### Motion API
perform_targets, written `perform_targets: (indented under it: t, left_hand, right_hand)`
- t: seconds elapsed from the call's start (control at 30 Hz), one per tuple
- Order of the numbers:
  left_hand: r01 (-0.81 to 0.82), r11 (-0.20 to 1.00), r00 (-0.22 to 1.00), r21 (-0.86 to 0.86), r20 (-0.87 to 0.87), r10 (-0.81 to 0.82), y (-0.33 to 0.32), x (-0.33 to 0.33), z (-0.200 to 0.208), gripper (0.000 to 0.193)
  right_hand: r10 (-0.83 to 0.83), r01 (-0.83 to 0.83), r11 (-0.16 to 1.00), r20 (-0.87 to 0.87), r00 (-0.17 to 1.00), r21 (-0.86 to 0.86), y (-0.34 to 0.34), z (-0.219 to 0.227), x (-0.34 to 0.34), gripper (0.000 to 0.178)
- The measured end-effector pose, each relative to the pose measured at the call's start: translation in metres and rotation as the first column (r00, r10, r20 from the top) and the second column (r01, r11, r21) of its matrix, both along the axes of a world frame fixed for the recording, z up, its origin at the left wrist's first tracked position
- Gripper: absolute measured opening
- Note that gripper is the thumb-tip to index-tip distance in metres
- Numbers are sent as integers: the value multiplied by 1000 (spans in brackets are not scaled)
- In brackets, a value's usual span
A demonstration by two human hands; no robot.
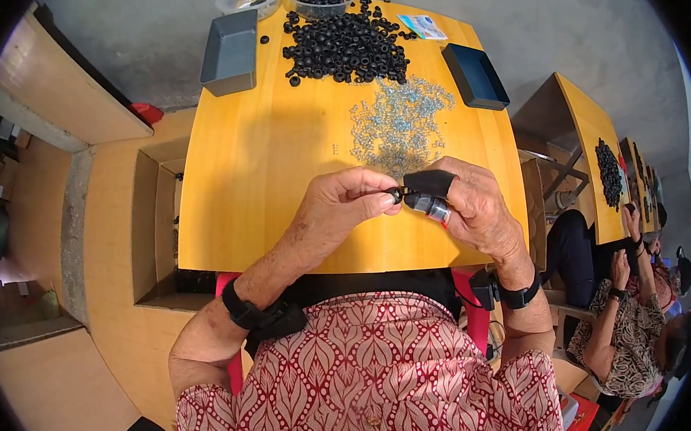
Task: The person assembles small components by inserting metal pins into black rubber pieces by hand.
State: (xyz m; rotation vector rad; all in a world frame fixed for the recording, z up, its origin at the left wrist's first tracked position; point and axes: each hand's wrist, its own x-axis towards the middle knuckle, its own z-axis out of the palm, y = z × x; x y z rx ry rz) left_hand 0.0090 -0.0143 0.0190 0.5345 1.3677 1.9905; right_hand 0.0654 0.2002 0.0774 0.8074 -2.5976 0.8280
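Note:
My left hand (343, 205) pinches a small round black part (394, 194) between thumb and fingertips, above the near half of the yellow table (253, 158). From the right, my right hand (473, 204) meets it with its fingers drawn together. Black coverings wrap the thumb and a finger of that hand, and whatever lies between their tips is too small to make out. Just beyond my hands spreads a heap of tiny clear, shiny pieces (403, 119). Farther back lies a pile of black ring-shaped parts (346, 47).
A grey tray (230, 51) stands at the far left corner, a dark blue tray (476, 78) at the right edge. Two clear plastic tubs (325, 9) and a printed packet (422, 26) are at the back. Left is a cardboard box (148, 229); right, another person (622, 332) sits at a table.

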Motion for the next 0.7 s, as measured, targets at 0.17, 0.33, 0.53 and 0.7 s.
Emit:
perform_targets:
  t: [0.17, 0.33, 0.53, 0.7]
  left_hand:
    - [9, 1000, 1000, -3, -2, -9, 0, 0, -1, 19]
    - [-4, 1000, 1000, 17, 2, 4, 1, -1, -5, 20]
    - [12, 1000, 1000, -1, -20, -12, 0, -1, -2, 19]
    - [36, 999, 998, -33, -56, -37, 0, -3, -3, 18]
  right_hand:
    - [11, -11, 1000, -14, 1000, 2, -2, 2, -1, 19]
    - [35, -35, 999, -2, 999, 39, -3, 1, -3, 15]
    - [62, -63, 995, 19, 998, 83, -1, 2, -5, 23]
    - [78, -79, 993, 20, 997, 92, -3, 3, -7, 22]
